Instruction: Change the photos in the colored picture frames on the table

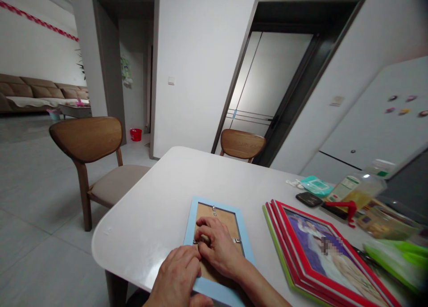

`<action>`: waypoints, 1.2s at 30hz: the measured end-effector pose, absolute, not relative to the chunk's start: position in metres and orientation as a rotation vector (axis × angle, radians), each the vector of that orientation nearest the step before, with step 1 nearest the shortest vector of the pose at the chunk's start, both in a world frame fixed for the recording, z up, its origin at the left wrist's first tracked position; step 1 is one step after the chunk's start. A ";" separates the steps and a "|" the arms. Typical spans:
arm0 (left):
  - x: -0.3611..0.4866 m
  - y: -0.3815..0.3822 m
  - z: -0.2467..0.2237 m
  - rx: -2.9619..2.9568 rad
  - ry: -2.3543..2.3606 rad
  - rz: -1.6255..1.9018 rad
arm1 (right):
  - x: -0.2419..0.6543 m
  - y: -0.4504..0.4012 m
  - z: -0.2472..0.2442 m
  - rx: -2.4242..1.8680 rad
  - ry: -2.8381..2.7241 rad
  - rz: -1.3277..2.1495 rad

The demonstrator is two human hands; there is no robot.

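A light blue picture frame (245, 235) lies face down on the white table, its brown backing board (227, 218) showing. Metal clips are visible at the board's top and right edges. My right hand (217, 244) rests over the board near its left side, fingers bent, with something small by the fingertips that I cannot make out. Beside it, my left hand (179, 271) is closed round the blue frame's lower left edge. To the right lies a stack of red and green picture frames (301, 253), the top one holding a photo.
The white table (160, 200) has rounded corners. At its right stand a clear bottle (357, 188), a plastic container (384, 222), a teal packet (316, 186), a black object (309, 199) and a green bag (401, 258). Wooden chairs (90, 139) stand left and behind.
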State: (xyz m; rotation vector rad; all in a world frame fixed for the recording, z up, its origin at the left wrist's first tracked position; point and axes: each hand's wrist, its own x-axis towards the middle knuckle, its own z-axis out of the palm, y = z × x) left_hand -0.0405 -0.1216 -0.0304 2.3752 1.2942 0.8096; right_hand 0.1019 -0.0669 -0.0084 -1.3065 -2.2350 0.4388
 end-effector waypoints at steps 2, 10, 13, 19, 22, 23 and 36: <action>-0.041 -0.122 -0.031 2.380 1.289 0.810 | 0.102 -0.067 -0.008 -1.307 -2.241 0.444; -0.039 -0.126 -0.027 2.373 1.323 0.794 | 0.098 -0.071 -0.011 -1.343 -2.185 0.394; -0.039 -0.127 -0.027 2.383 1.332 0.782 | 0.097 -0.069 -0.014 -1.395 -2.126 0.308; -0.037 -0.126 -0.028 2.381 1.343 0.798 | 0.094 -0.063 -0.019 -1.478 -2.042 0.245; -0.038 -0.125 -0.027 2.362 1.357 0.805 | 0.094 -0.061 -0.017 -1.503 -2.014 0.235; -0.038 -0.125 -0.027 2.350 1.356 0.804 | 0.098 -0.061 -0.016 -1.505 -2.017 0.240; -0.043 -0.125 -0.024 2.298 1.283 0.764 | 0.172 -0.057 -0.013 -1.797 -2.131 0.086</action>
